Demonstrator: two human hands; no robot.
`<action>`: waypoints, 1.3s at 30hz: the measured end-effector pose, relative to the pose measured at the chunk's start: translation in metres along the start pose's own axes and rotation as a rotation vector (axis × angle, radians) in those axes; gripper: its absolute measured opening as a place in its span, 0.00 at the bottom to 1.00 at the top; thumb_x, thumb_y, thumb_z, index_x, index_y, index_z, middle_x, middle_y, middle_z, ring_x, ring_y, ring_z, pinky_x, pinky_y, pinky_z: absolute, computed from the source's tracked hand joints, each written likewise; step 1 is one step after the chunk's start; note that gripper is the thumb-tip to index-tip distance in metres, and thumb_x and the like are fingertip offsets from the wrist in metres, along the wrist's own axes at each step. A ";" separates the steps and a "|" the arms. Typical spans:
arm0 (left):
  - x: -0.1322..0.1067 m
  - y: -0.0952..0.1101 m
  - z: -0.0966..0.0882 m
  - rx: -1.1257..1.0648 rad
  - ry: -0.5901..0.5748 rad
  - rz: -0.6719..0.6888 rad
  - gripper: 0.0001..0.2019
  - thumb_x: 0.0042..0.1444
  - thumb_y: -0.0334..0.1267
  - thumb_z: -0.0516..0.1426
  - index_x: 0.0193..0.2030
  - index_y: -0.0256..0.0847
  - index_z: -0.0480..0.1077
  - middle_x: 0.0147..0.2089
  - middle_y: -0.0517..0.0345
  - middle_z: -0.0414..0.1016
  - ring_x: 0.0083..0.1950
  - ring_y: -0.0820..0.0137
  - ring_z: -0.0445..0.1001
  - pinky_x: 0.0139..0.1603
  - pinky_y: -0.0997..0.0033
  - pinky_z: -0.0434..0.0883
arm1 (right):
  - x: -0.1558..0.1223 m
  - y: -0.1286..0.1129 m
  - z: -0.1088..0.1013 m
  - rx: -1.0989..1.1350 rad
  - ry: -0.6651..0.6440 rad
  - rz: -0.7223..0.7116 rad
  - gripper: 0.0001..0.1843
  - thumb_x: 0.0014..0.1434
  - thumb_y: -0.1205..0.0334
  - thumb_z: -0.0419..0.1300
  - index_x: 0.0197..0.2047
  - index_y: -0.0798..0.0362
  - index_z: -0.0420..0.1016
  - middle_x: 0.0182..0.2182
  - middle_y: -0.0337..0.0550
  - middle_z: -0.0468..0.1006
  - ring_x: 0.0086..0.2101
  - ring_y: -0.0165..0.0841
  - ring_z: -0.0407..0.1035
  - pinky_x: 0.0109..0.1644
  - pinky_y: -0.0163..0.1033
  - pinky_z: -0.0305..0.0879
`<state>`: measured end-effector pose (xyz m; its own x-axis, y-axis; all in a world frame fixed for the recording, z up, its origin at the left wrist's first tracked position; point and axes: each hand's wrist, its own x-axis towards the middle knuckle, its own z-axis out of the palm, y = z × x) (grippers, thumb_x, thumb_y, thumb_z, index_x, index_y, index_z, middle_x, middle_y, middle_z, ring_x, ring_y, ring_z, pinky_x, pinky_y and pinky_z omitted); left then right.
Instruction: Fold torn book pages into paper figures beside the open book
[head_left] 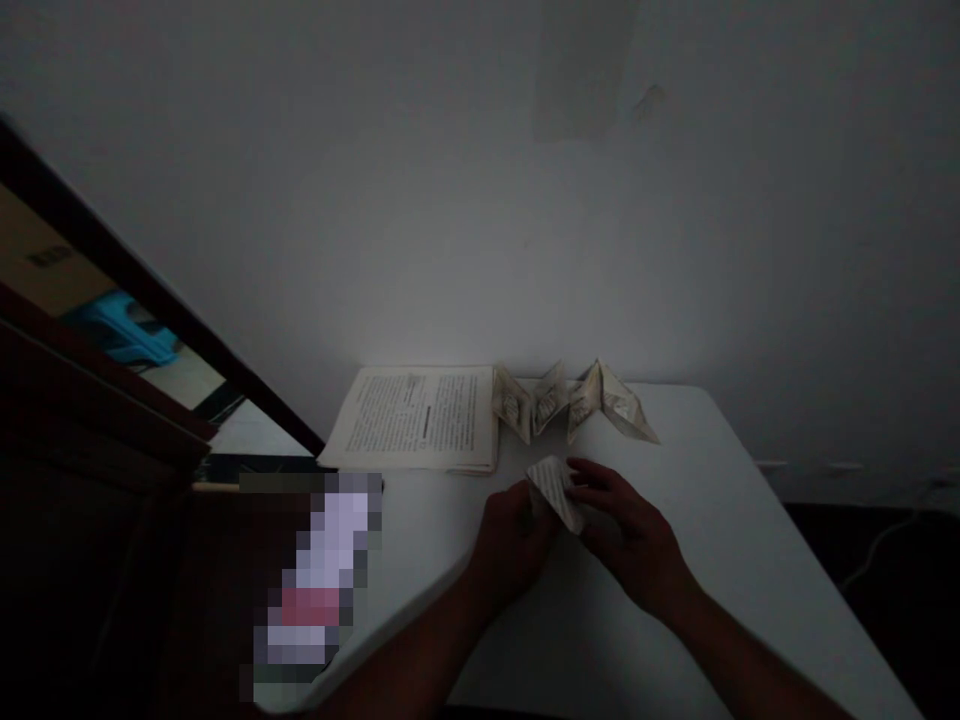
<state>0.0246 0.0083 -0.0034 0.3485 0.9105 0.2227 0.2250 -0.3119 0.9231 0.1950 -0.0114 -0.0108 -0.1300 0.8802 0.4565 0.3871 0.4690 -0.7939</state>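
Between my hands, above the white table (420, 520), is a small folded piece of printed paper (553, 486). My left hand (514, 535) is closed around its left and lower side, with the fingers partly hidden. My right hand (626, 525) has its thumb and fingers on the right edge of the same paper. Just beyond stand folded paper boats, one pair at the left (550, 400) and another at the right (611, 400), made of printed pages. A stack of printed sheets (412, 418) lies to their left.
A pixelated patch (319, 570) covers something at the table's left edge. A pale wall (450, 220) rises behind the table. At the left, a dark-framed mirror (150, 270) reflects a blue plastic object. A white cable (885, 540) hangs at the right.
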 end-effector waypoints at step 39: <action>-0.002 -0.003 -0.002 0.052 0.140 0.087 0.05 0.52 0.37 0.60 0.29 0.39 0.77 0.27 0.59 0.79 0.26 0.73 0.75 0.29 0.78 0.68 | -0.002 -0.009 -0.007 -0.076 0.198 0.278 0.06 0.48 0.57 0.65 0.26 0.50 0.81 0.21 0.38 0.81 0.20 0.32 0.73 0.25 0.31 0.70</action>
<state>0.0213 0.0081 -0.0055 0.2398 0.9072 0.3456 0.2480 -0.4015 0.8817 0.1984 -0.0179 -0.0018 0.1669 0.9386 0.3019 0.4505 0.1998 -0.8701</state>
